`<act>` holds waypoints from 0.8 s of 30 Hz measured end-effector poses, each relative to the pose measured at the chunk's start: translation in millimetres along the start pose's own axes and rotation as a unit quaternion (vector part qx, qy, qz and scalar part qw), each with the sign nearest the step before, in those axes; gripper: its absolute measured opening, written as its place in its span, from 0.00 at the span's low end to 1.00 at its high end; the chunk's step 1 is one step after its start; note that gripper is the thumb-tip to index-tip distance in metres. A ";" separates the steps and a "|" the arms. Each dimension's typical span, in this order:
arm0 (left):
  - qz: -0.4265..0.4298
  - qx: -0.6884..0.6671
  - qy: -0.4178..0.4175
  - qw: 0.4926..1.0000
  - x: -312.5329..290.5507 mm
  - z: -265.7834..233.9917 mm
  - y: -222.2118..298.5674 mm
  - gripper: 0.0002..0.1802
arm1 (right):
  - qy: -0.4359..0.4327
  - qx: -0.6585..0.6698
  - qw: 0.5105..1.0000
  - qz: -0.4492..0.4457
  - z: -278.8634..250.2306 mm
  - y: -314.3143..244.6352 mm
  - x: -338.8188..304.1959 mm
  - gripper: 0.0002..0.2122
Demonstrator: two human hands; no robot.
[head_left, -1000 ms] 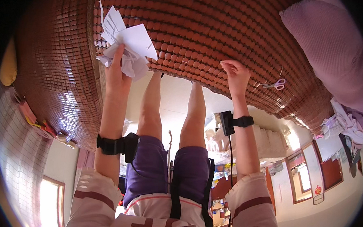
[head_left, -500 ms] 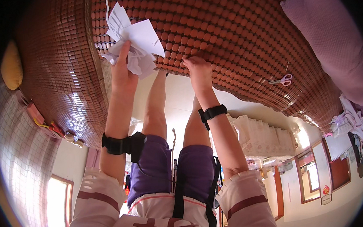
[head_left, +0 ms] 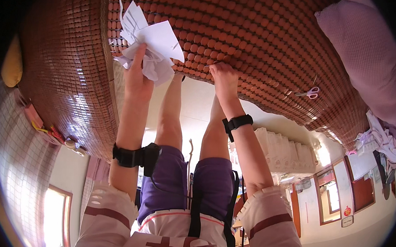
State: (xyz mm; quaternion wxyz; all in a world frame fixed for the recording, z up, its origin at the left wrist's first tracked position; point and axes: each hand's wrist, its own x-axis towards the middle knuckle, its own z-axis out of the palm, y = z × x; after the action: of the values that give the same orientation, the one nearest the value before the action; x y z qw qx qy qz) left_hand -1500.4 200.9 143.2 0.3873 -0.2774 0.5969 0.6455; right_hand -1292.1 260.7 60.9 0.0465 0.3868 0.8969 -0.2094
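My left hand (head_left: 140,78) grips a loose bundle of white paper pieces (head_left: 162,39), some flat, some crumpled, with thin strips sticking out at the far left. The thumb or a finger lies across the bundle, and the other fingers are hidden beneath it. To the right, my right hand (head_left: 226,80) is closed in a pinch at the near edge of the beaded mat (head_left: 256,41). A tiny pale bit shows at its fingertips, too small to name. Pink-handled scissors (head_left: 313,93) lie on the mat, well to the right of my right hand.
A lilac pillow (head_left: 365,51) rests at the far right, near a heap of pale cloth (head_left: 383,137). A yellow cushion (head_left: 12,62) sits at the left edge. My legs stand against the mat's near edge. Behind is a surface with a frilled cream cover (head_left: 286,152).
My right hand has shifted slightly right, and its fingers have drawn together into a pinch. The left hand still holds the paper. The whole view has turned a little.
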 end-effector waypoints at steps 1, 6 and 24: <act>0.002 0.009 0.006 1.000 -0.8 -0.4 0.2 0.17 | -0.001 0.001 1.000 0.000 0.1 -0.5 1.1 0.03; 0.010 -0.002 -0.001 1.000 -3.4 -1.0 3.1 0.17 | -0.027 0.063 0.997 0.026 -3.3 2.1 2.9 0.03; 0.025 0.018 -0.025 0.999 -2.6 -15.9 -0.9 0.16 | -0.015 0.489 0.832 0.260 -31.3 22.3 3.2 0.06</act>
State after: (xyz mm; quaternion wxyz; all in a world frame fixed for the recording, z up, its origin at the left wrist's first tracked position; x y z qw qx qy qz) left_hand -1499.9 184.8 142.7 0.3904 -0.2392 0.6053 0.6511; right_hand -1275.9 289.5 81.0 -0.0828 0.5749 0.5429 -0.6066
